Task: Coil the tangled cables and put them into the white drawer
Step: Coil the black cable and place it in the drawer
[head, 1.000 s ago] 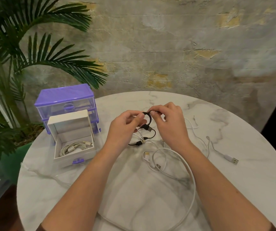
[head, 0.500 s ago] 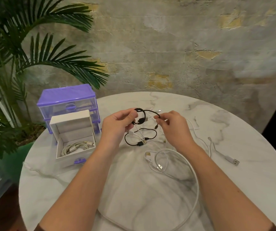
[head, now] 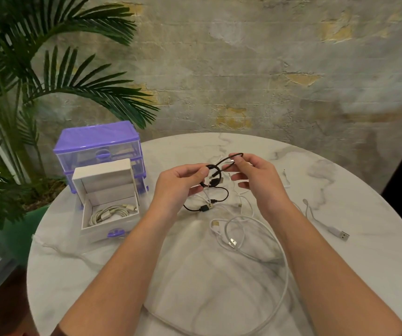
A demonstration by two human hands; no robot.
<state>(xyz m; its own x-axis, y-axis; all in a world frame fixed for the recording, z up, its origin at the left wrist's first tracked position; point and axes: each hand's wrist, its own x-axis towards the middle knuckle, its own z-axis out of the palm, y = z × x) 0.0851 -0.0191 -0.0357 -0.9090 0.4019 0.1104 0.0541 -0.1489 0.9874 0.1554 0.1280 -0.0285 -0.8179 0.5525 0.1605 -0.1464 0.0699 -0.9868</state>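
hands (head: pixel 219 180) pinching black cable (head: pixel 215 177), mid-table (head: pixel 340 190)

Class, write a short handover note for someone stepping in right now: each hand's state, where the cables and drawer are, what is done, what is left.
Left hand: grip pinching the coiled part of the black cable.
Right hand: pinching that cable's free end, above the table.
White drawer: open, on the left, one coiled white cable inside.
Left: finish coiling the black cable, store it, then the loose white cables and the grey USB cable.
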